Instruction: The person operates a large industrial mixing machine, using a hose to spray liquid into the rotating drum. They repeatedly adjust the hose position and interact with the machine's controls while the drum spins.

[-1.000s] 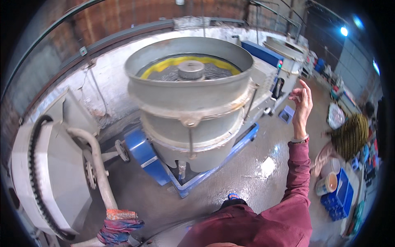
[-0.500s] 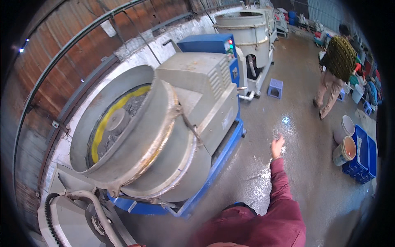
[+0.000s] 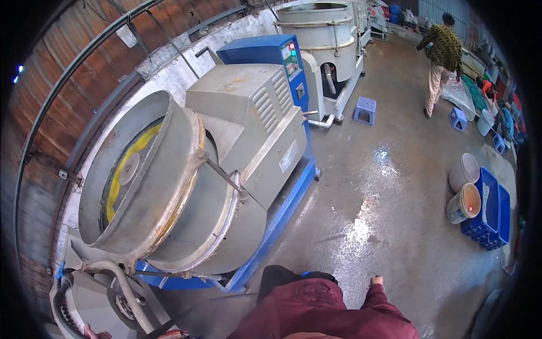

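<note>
My right hand [image 3: 377,279] hangs low over the wet floor, at the end of a maroon sleeve. Only a small part of it shows, with its fingers hidden. At the lower left edge, a bit of my left hand [image 3: 92,333] appears beside a grey metal machine part with a curved pipe [image 3: 127,285]. What it touches or holds cannot be made out. Nearest to me on the left is a big grey tilted round tub machine [image 3: 180,186]. Inside its mouth is a yellow ring [image 3: 116,183] around a round grey hub [image 3: 130,169].
A blue control box [image 3: 291,59] with lit buttons tops the machine. Beyond stands another round tub [image 3: 316,34]. Blue crates [image 3: 491,226], buckets [image 3: 464,203] and a purple stool [image 3: 365,110] sit on the wet floor [image 3: 333,226]. A person [image 3: 442,51] is at the far right.
My right arm has dropped from an outstretched reach toward my body. My left hand has come into view at the lower left. The far person has moved farther away, and the view has shifted.
</note>
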{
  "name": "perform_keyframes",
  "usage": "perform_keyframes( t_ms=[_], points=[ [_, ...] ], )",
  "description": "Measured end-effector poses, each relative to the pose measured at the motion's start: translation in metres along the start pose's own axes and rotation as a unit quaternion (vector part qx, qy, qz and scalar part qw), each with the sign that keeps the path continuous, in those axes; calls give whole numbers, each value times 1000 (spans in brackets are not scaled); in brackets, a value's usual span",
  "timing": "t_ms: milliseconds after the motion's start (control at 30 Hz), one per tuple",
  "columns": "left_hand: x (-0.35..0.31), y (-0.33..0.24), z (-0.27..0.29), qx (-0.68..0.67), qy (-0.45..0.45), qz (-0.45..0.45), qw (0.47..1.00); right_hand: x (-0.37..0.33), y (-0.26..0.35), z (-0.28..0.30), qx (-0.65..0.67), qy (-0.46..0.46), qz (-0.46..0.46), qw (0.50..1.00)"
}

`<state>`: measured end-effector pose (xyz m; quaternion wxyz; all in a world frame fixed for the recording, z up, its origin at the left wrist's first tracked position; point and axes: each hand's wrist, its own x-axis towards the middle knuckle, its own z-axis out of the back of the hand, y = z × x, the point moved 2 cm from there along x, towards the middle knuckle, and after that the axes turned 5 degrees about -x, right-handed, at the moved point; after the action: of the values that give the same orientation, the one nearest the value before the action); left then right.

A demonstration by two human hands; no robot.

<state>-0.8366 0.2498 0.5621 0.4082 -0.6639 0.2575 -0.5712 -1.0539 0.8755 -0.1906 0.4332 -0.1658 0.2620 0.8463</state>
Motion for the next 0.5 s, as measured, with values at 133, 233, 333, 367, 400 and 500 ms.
perform_keyframes(
  t_ms=[133, 233, 333, 367, 400, 500],
  points=[
    [-15, -19, -26, -113, 127, -34, 985, 40, 38, 11, 149, 1, -35, 988],
    [-3, -16, -30, -227, 250, -10, 941, 46, 92, -11, 148, 29, 13, 989],
    [21, 2, -23, -288, 386, -31, 876, 37, 148, -65, 152, 94, 35, 983],
    [27, 8, -15, -293, 415, -41, 861, 32, 170, -85, 102, 73, 101, 987],
    [31, 13, -4, -323, 460, -61, 825, 25, 195, -105, 62, 42, 192, 978],
    [44, 27, 22, -275, 418, -127, 857, -6, 261, -143, 124, 39, 287, 949]
  ],
)
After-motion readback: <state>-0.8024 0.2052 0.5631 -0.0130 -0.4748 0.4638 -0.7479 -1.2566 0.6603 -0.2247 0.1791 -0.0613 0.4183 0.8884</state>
